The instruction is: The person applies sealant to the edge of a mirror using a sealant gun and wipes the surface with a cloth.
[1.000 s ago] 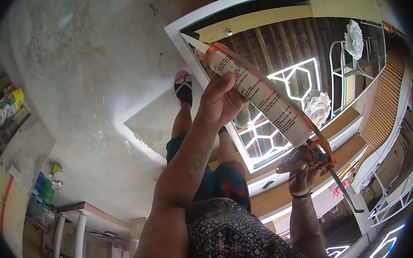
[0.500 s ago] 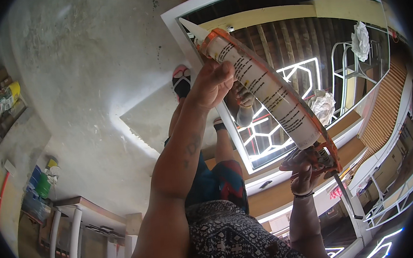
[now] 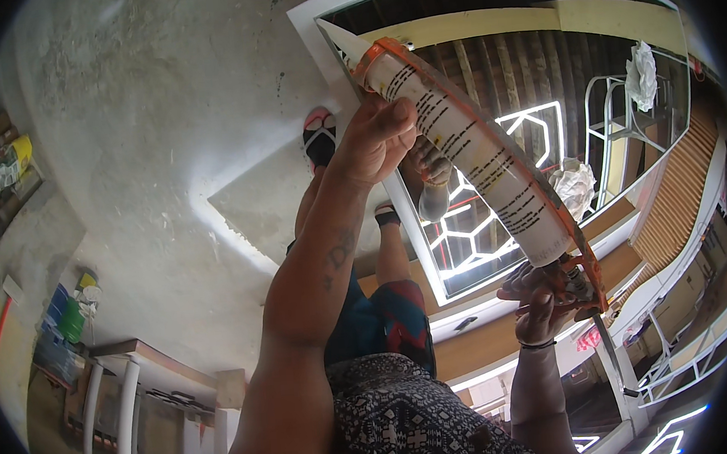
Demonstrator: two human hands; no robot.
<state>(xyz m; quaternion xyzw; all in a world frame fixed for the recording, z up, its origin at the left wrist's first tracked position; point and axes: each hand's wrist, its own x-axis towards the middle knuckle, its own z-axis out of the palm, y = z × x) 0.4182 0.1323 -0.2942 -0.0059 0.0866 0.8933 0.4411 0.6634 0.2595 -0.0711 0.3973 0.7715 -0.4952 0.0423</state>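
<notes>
Floor [image 3: 161, 106] = bare grey concrete, w/ light patch, filling 9 to 11 o'c. White-framed reflective pane [image 3: 576, 69] at 1–2 o'c, showing lit hexagon lines, dark slats & a rack. Ribbed tan panel [image 3: 685, 179] at 3 o'c. Table [image 3: 132, 349] w/ white legs at 8 o'c; green container [image 3: 72, 322] approx 9 o'c; yellow/white bag [image 3: 6, 172] btwn 9 & 10.

Caulking gun [image 3: 594, 274], orange, is up over the pane, slanting from 12 o'c (nozzle [image 3: 346, 43]) down to 4 o'c (metal rod [image 3: 613, 361]). L hand [image 3: 378, 137], near 12, narrow, thumb pressed on white cartridge [image 3: 476, 156] just behind front collar, fingers curled in close. R hand [image 3: 539, 309], approx 4 o'c, wrapped round gun's rear grip; fingers partly hidden, can't tell if trigger's squeezed.

Count: 1 gun, 1 cartridge, 1 nozzle, 2 hands on it, 1 pane, 2 crumpled white pcs [image 3: 574, 187] seen over pane (can't tell if either's a reflection), 2 sandalled feet [image 3: 320, 137], 1 table, 1 green container, 1 bag.
</notes>
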